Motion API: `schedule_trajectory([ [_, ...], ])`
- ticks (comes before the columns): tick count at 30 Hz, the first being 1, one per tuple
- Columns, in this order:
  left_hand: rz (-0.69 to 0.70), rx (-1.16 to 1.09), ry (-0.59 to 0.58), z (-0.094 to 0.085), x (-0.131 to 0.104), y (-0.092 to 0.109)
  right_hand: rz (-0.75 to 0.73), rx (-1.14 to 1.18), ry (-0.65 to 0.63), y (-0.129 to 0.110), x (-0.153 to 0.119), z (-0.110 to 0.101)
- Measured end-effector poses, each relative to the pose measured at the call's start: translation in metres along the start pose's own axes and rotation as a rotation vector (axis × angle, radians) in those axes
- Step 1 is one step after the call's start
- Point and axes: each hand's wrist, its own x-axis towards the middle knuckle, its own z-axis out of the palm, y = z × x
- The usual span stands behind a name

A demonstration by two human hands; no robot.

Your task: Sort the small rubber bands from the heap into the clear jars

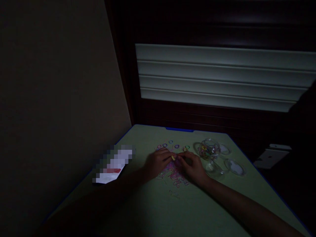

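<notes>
Over a pile of small colourful bands (177, 177) on the pale green table, my left hand (159, 162) and my right hand (194, 167) meet fingertip to fingertip. A small yellow piece (173, 158) is pinched in the fingers of my left hand. The thumb and forefinger of my right hand are closed close beside it; whatever they hold is too small and dark to make out. Several coloured rings, among them a blue ring (176, 146), lie just beyond my hands.
Clear round containers stand right of my hands, one holding colourful pieces (206, 152). Beside them lies a lid with a white label (235, 167). A lit, partly blurred phone (112, 169) is at the left. A white box (270, 158) sits beyond the table's right edge.
</notes>
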Motion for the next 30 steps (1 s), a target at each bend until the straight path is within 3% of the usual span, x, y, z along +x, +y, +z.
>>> schedule_trajectory([
  [7, 0.029, 0.007, -0.057, -0.001, -0.001, 0.000, -0.009, 0.006, -0.018, 0.002, 0.000, 0.000],
  [16, 0.041, -0.003, -0.040, 0.001, -0.001, 0.000, -0.019, 0.017, -0.067, 0.001, 0.000, 0.000],
  [22, -0.016, 0.004, -0.014, -0.001, 0.001, -0.001, -0.019, -0.114, 0.034, 0.009, 0.000, -0.003],
  [30, -0.110, 0.005, 0.052, -0.001, 0.002, -0.004, -0.080, -0.271, -0.028, 0.011, -0.004, -0.010],
])
